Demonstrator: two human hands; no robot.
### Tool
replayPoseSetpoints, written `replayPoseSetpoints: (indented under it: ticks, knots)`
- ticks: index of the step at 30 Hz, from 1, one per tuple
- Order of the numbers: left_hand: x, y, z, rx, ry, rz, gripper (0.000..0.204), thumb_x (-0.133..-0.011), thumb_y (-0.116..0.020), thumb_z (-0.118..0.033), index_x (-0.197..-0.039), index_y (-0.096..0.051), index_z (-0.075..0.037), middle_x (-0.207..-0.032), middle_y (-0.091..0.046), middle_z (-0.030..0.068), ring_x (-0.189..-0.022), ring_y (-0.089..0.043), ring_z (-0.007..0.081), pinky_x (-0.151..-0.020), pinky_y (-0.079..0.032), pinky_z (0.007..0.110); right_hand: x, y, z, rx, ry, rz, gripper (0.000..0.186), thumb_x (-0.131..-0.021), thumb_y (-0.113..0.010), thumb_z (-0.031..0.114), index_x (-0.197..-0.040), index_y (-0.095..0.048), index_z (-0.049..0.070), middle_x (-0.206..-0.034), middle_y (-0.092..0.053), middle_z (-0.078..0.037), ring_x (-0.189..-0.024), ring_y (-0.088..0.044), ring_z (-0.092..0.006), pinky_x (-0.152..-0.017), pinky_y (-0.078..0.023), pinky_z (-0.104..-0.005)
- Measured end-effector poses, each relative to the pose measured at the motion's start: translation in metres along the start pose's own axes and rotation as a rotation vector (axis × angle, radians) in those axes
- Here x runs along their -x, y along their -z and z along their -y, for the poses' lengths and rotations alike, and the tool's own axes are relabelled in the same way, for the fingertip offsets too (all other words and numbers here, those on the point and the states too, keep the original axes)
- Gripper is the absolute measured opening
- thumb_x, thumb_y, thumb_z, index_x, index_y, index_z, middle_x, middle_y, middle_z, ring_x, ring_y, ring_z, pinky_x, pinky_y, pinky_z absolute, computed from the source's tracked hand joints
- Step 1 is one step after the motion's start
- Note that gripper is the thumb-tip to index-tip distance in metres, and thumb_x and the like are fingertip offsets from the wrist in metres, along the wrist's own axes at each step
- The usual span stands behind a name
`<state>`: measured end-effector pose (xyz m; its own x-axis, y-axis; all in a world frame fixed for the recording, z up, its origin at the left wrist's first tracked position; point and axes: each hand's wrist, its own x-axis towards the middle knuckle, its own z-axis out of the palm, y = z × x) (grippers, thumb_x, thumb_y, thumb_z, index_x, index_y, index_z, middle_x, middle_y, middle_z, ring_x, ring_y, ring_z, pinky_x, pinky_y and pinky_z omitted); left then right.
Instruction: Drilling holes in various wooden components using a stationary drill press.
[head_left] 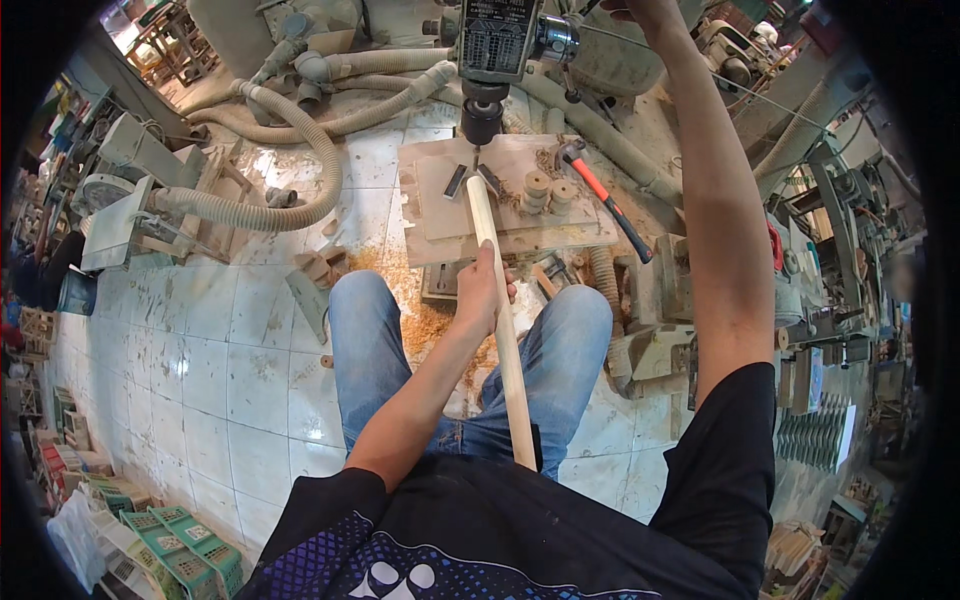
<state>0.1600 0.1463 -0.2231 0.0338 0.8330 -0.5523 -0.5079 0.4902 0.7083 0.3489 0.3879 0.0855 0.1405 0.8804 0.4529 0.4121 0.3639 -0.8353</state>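
Just below a drill bit point(477, 156), a left hand point(480, 292) is bracing a pole point(510, 352)

The pole's far end is lying on the worktop point(437, 218) under the drill press point(496, 42), between two dark blocks point(455, 182), which are probably serving as a cradle against sideways rolling. Its near end is running back between the knees to the black shirt point(480, 520), perhaps so that the body is steadying the tail. The left hand's fingers are wrapping the pole around its middle, likely to stop it twisting. The right hand point(628, 9) is reaching high beside the press, but the top edge is cropping it, so what its fingers are doing cannot be told.

Pale yellow, long and straight, the pole is looking bare and fairly smooth; whether it is truly round is hard to tell. To its right, wooden spools point(537, 187) and a red-and-black hammer point(604, 197) are sitting within reach, presumably set aside to leave the drilling spot free.
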Motion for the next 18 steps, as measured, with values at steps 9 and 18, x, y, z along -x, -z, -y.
replayPoseSetpoints:
  ticks: [9,18]
  knots:
    - [0.004,0.000,-0.009,-0.088,0.123,0.016,0.057,-0.099,-0.042,-0.056,-0.092,-0.052,-0.001,-0.065,-0.050,0.0046,-0.049,-0.050,0.0149,-0.045,-0.044,0.030,-0.005,-0.006,0.000,0.027,-0.045,0.021,0.032,-0.101,-0.045,0.026,-0.123,-0.052,0.004,-0.086,-0.066,-0.010,-0.063,-0.063,-0.0172,-0.057,-0.052,-0.0324]
    - [0.010,0.000,-0.009,0.120,0.193,0.074,0.042,-0.102,-0.043,-0.048,-0.100,-0.048,-0.006,-0.071,-0.052,0.0053,-0.055,-0.051,0.0164,-0.052,-0.048,0.033,-0.005,-0.002,-0.008,-0.022,-0.005,0.025,0.034,-0.100,-0.042,0.023,-0.128,-0.049,0.005,-0.085,-0.067,-0.009,-0.063,-0.064,-0.0169,-0.053,-0.050,-0.0303]
